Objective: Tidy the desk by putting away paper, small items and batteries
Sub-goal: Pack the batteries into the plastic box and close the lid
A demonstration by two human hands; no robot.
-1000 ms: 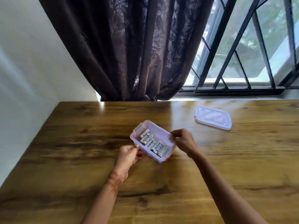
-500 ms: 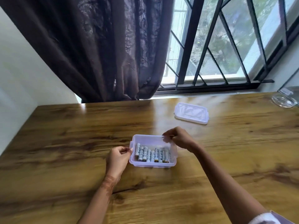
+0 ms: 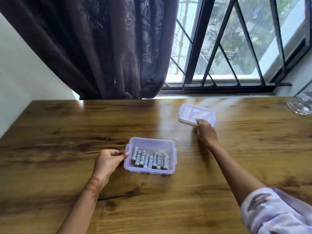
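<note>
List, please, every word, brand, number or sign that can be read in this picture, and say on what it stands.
"Maxbright" (first letters uncertain): printed along the side of at least two batteries in the clear box.
Other small marks on the batteries: too small to read.
Lid: only a faint raised pattern, blurred, with nothing readable.

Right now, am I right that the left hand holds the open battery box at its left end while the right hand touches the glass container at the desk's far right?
Not quite. The head view shows the right hand touching the near edge of the lid, not the glass container further right. The left hand does hold the open battery box at its left end.
</note>
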